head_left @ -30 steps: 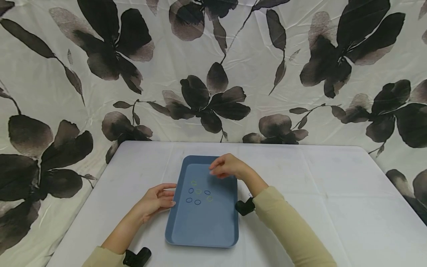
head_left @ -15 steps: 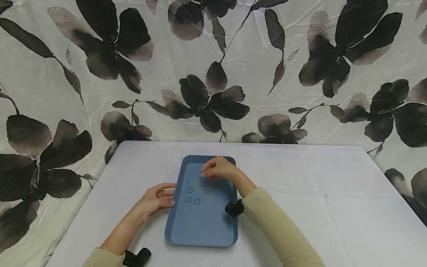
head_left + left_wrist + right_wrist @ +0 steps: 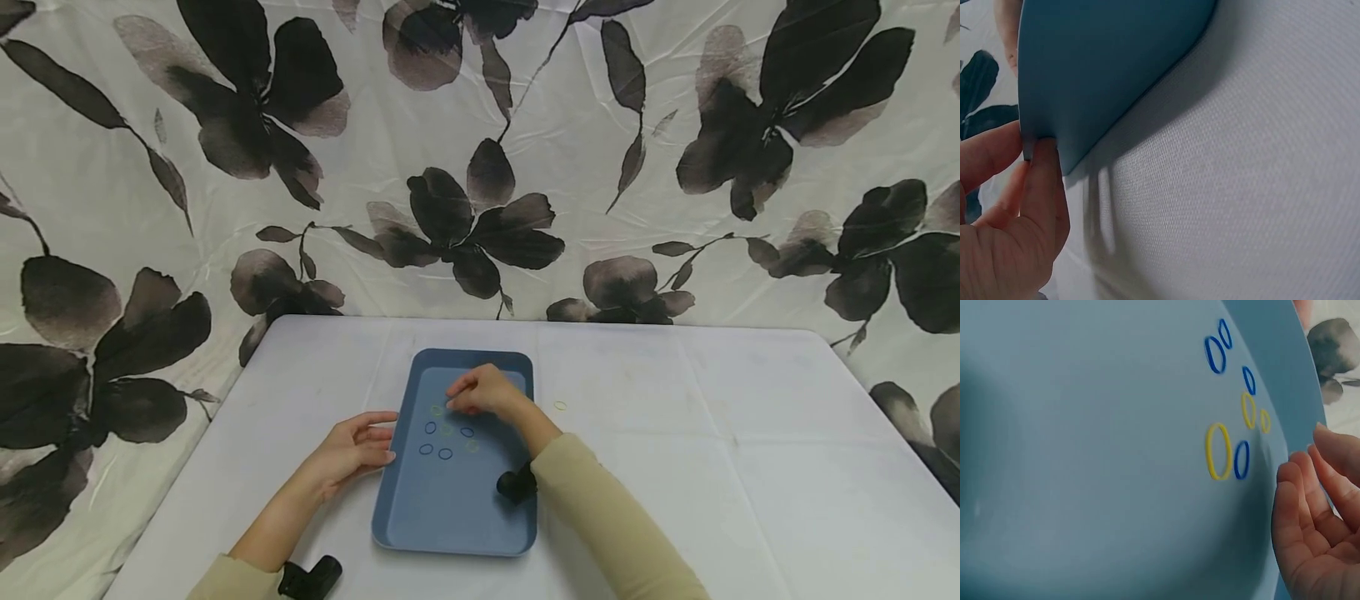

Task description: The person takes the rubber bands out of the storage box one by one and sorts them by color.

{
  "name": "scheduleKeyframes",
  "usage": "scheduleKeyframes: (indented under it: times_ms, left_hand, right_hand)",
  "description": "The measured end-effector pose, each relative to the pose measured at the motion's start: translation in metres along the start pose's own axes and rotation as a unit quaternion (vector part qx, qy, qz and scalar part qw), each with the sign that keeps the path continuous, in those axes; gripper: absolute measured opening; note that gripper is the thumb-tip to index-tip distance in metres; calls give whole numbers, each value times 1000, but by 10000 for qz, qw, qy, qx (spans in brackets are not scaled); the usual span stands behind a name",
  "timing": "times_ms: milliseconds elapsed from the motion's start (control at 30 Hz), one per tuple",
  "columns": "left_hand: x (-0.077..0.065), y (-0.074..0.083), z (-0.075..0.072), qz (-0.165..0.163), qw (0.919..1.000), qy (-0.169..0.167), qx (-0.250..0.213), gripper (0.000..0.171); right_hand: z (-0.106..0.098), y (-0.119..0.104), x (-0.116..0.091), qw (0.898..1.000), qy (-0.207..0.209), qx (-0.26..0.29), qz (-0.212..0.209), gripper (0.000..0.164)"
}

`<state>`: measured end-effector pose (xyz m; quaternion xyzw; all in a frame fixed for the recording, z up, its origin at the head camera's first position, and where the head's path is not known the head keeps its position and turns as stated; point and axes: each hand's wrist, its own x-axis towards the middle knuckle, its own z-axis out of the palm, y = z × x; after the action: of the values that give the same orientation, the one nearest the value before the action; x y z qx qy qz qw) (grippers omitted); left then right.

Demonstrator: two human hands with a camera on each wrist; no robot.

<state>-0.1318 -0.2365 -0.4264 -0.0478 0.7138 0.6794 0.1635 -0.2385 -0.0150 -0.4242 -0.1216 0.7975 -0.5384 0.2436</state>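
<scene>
A blue rectangular tray (image 3: 457, 512) lies on the table. Several small thin rings, yellow (image 3: 1207, 450) and blue (image 3: 1235, 461), like rubber bands, lie scattered flat on its floor. At the tray's left side my left hand (image 3: 348, 450) touches the rim, fingers extended; the left wrist view shows the thumb and fingertips against the tray's edge. My right hand (image 3: 483, 392) hovers above the far half of the tray, close to a yellow ring. Its fingers are loosely bent, the thumb stands apart from them, and I see nothing held in the right wrist view.
A yellow ring (image 3: 560, 410) lies on the white tablecloth (image 3: 712, 483) to the right of the tray. Black cameras sit on the left wrist (image 3: 310, 577) and right wrist (image 3: 517, 484). Behind the table hangs a floral cloth (image 3: 600, 167).
My right hand has moved left and a little nearer over the tray, uncovering the yellow ring on the table. My left hand and the rings in the tray have stayed in place.
</scene>
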Motion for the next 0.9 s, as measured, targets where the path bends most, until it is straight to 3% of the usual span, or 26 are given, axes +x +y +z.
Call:
scheduleKeyframes:
  times_ms: [433, 567, 733, 800, 900]
  left_hand:
    - [0, 0, -1, 79, 9999, -110, -3, 67]
    - [2, -5, -5, 246, 9994, -232, -77, 68]
    - [6, -16, -11, 673, 9944, -671, -457, 63]
    - [6, -16, -11, 677, 9941, -695, -485, 64]
    - [4, -10, -7, 439, 9975, -468, -299, 67]
  right_hand:
    - [23, 5, 3, 9940, 491, -703, -681, 14]
    - [28, 3, 3, 9872, 697, -1214, -769, 13]
    - [33, 5, 4, 9762, 964, -1748, -848, 13]
    - [35, 5, 4, 9718, 1085, -1903, -876, 13]
    - [37, 6, 3, 9657, 1258, -2073, -928, 12]
